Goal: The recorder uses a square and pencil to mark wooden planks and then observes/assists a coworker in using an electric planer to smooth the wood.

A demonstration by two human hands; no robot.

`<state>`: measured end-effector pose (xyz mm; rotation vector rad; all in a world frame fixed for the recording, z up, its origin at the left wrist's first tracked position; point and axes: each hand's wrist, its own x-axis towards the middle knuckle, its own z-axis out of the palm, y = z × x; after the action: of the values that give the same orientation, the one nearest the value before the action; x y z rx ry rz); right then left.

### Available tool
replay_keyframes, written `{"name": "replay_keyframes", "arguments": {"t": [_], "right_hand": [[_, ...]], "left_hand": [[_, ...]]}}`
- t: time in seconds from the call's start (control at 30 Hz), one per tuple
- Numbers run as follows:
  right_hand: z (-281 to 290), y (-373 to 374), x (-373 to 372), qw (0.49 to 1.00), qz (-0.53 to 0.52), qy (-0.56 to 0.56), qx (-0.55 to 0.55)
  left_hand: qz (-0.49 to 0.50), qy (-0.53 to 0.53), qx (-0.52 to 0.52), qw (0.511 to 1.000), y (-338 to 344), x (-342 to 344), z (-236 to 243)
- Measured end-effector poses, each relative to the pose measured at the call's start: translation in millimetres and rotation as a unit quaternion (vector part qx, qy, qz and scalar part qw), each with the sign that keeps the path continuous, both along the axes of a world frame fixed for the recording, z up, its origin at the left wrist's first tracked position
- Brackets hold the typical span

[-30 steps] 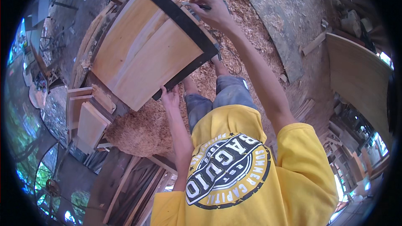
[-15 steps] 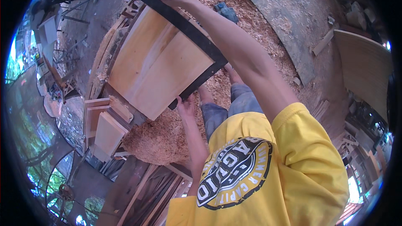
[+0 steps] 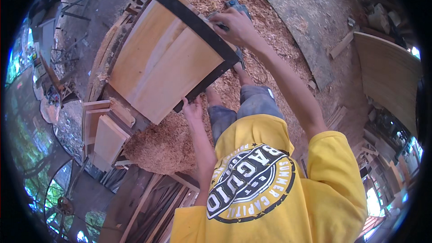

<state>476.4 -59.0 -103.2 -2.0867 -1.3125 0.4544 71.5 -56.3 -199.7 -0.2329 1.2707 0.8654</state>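
A pale wooden board [image 3: 157, 58] lies on a low wooden support. Along its right and near edges runs a black L-shaped carpenter's square [image 3: 191, 18]. My left hand [image 3: 192, 109] pinches the end of the short leg at the board's near corner. Beside the long leg, apart from its corner, my right hand [image 3: 236, 26] is closed with fingers curled. Something small and dark shows between those fingers, too little of it to name.
Wood shavings [image 3: 166, 150] cover the ground. Just beyond my right hand sits a blue-green power tool [image 3: 238, 5]. Cut wood pieces [image 3: 108, 137] stand at the left. A large flat sheet [image 3: 292, 22] lies to the right, with a curved wooden panel [image 3: 387, 67] farther right.
My right hand has moved from the far part of the square's long leg back toward its corner. My left hand keeps its hold; the whole view has shifted slightly.
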Motion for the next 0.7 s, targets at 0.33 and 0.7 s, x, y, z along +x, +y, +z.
{"name": "replay_keyframes", "arguments": {"t": [0.33, 0.7], "right_hand": [[49, -123, -31, 0.994, 0.013, 0.047, -0.097], [-11, -147, -72, 0.940, -0.098, 0.290, -0.152]], "left_hand": [[-0.004, -0.023, -0.010, 1.000, 2, -14, -15], [-0.026, 0.026, -0.007, 0.999, 4, 13, 34]]}}
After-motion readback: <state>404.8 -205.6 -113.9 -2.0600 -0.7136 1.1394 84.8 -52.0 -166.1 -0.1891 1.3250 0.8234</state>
